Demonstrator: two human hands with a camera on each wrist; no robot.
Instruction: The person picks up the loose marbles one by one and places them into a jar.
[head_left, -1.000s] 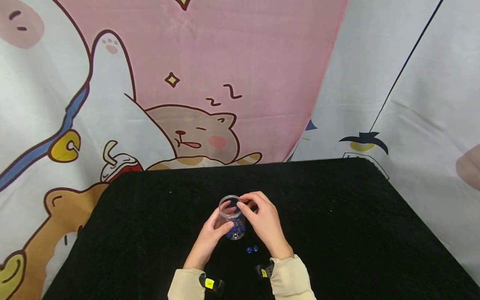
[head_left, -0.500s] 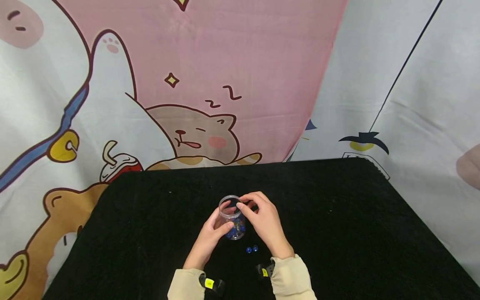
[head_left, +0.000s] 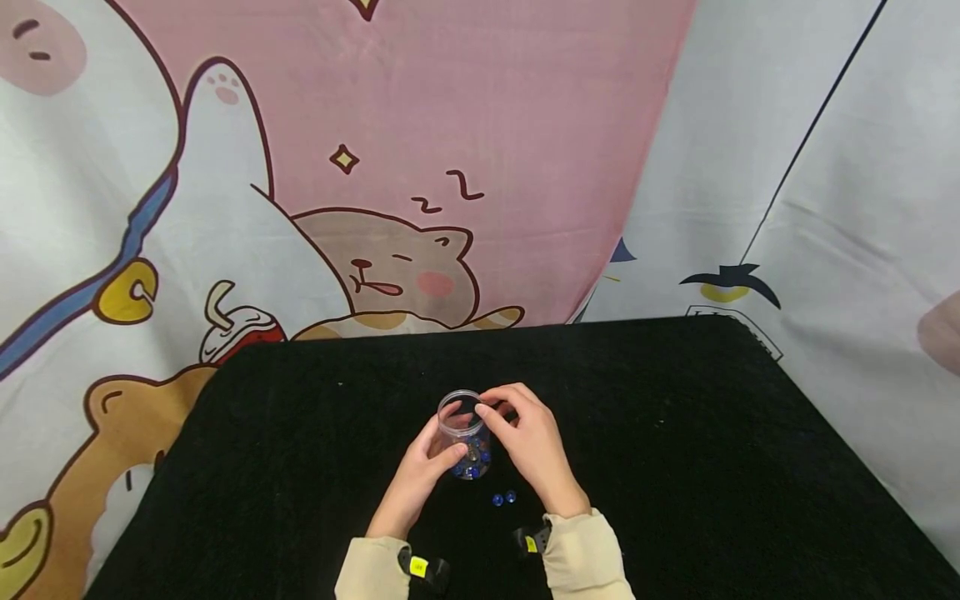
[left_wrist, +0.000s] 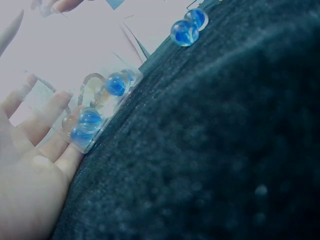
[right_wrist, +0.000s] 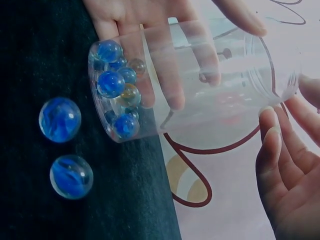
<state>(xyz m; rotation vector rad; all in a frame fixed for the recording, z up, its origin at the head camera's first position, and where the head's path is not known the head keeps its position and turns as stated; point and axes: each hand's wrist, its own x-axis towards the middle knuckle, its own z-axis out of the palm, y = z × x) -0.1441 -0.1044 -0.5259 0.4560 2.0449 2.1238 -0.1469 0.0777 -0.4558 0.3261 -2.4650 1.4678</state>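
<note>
A clear plastic jar (head_left: 459,417) stands open-topped on the black cloth, and my left hand (head_left: 418,473) grips its side with the fingers curled round it. Several blue marbles and a few amber ones (right_wrist: 112,82) lie on the jar's bottom. My right hand (head_left: 528,446) hovers at the jar's right rim, its fingers loosely bent and holding nothing, as the right wrist view (right_wrist: 285,190) shows. Two loose blue marbles (head_left: 503,498) lie on the cloth just in front of the jar, between my wrists. In the left wrist view the jar (left_wrist: 95,110) sits against my left fingers (left_wrist: 35,160).
The table is covered in black cloth (head_left: 675,467), with its far edge near the cartoon backdrop (head_left: 390,250) and its corners at the back left and back right. Black wrist straps with yellow tags (head_left: 420,568) sit on both sleeves.
A small brownish marble that my right fingertips held over the jar's rim a second ago is gone from them. Both hands and the jar stay almost where they were.
</note>
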